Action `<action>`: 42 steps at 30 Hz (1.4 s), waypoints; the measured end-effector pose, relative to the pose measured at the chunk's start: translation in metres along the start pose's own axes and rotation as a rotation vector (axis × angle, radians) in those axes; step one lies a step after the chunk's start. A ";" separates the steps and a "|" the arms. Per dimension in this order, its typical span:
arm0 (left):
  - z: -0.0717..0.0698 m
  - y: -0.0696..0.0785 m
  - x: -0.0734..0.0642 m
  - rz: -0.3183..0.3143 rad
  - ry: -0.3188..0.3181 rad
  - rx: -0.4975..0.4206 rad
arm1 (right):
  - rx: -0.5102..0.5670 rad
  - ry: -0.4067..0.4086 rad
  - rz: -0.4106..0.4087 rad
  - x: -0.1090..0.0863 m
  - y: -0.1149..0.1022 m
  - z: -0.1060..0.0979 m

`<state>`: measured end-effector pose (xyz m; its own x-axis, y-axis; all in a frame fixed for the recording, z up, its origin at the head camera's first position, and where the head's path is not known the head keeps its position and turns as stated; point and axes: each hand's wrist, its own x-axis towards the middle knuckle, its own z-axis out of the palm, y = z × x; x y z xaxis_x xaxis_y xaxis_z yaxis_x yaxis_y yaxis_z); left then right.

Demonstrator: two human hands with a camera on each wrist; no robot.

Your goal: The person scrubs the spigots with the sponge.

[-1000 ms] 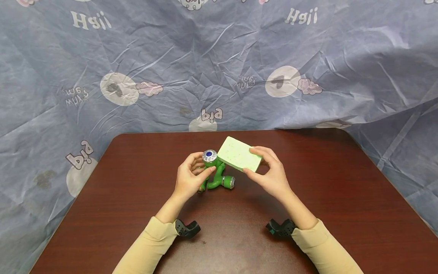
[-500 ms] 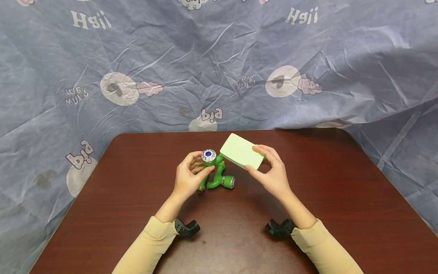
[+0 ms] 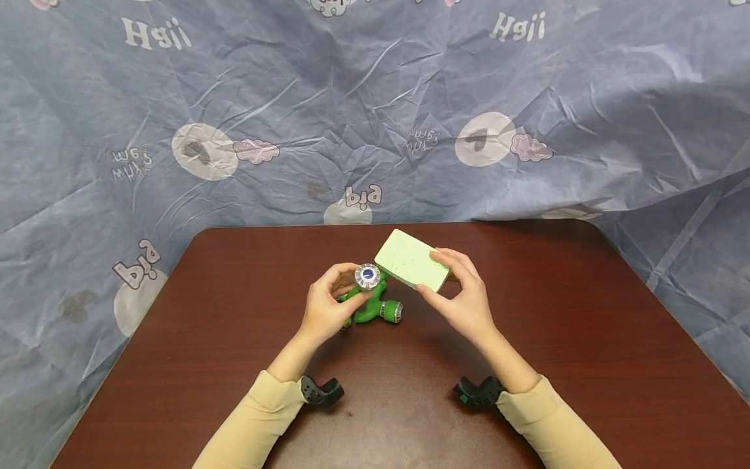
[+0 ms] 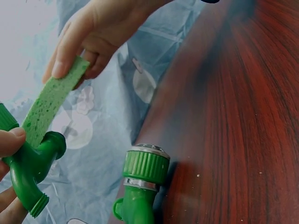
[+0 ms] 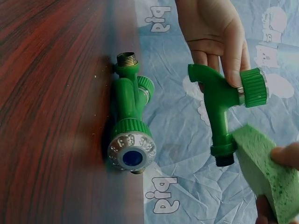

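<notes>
My left hand (image 3: 323, 307) holds a green plastic water tap (image 5: 218, 98) above the table, thumb near its ribbed knob. The knob's silver cap with a blue centre (image 3: 367, 277) faces up toward the head camera. My right hand (image 3: 469, 298) pinches a light green sponge (image 3: 411, 259) by its near end. In the right wrist view the sponge's far edge appears to touch the tap's threaded inlet end. Below the left hand, green taps lie on the table: one knob (image 3: 391, 311) shows to the right, another knob (image 5: 146, 88) in the right wrist view. The left hand partly hides them.
The dark red-brown wooden table (image 3: 234, 365) reaches back to a wrinkled blue-grey printed cloth (image 3: 375, 117). Black wrist mounts (image 3: 322, 392) sit at both cuffs, over the table's near part.
The held tap has shifted slightly right and down, its knob tipping toward the head camera. The sponge first moved up and right, then slightly back left. The taps on the table stay put.
</notes>
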<state>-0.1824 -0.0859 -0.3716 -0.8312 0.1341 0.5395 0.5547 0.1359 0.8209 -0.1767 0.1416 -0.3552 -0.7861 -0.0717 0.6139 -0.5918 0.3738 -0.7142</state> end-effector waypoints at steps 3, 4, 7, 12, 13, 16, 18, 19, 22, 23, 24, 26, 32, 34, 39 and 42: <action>0.001 -0.001 0.000 -0.003 -0.006 -0.005 | 0.012 0.014 0.008 0.000 -0.001 0.000; 0.001 0.000 0.000 -0.005 -0.006 -0.004 | 0.016 0.001 0.008 0.000 -0.001 0.000; 0.002 -0.001 0.000 -0.006 -0.005 -0.007 | 0.013 -0.045 0.001 0.000 -0.002 0.000; 0.003 -0.001 -0.001 -0.008 -0.013 0.001 | -0.019 0.004 0.022 0.001 -0.004 -0.001; 0.003 0.000 -0.001 -0.007 -0.017 0.004 | -0.009 0.022 0.031 0.002 -0.004 -0.002; 0.003 0.000 -0.002 -0.002 -0.021 0.003 | 0.078 0.046 0.045 0.003 -0.003 -0.005; 0.003 0.000 -0.002 0.002 -0.014 0.012 | 0.193 0.041 0.050 0.004 0.002 -0.007; 0.003 0.000 -0.001 0.003 -0.012 0.014 | 0.257 0.035 0.049 0.005 0.005 -0.007; 0.004 0.000 -0.002 0.008 -0.006 0.022 | 0.438 -0.007 0.069 0.005 0.015 -0.008; 0.004 0.000 -0.002 0.008 -0.006 0.023 | 0.488 -0.022 0.072 0.004 0.018 -0.008; 0.004 0.001 -0.002 0.003 -0.006 0.021 | 0.530 -0.040 0.073 0.004 0.021 -0.008; 0.005 0.001 -0.002 -0.011 -0.005 0.014 | 0.571 -0.073 0.078 0.004 0.023 -0.008; 0.006 0.003 -0.002 -0.063 0.003 -0.016 | 0.611 -0.180 0.038 0.003 0.026 -0.008; 0.006 0.002 -0.002 -0.052 0.005 -0.015 | 0.600 -0.214 0.016 0.003 0.026 -0.008; 0.006 0.000 -0.002 0.003 -0.001 -0.013 | 0.618 -0.237 -0.007 0.004 0.034 -0.011; 0.006 -0.001 -0.002 0.007 -0.009 -0.021 | 0.656 -0.208 0.038 0.005 0.039 -0.013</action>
<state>-0.1815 -0.0805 -0.3746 -0.8269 0.1442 0.5435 0.5595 0.1141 0.8209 -0.2011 0.1681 -0.3754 -0.7874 -0.2703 0.5539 -0.4970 -0.2532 -0.8300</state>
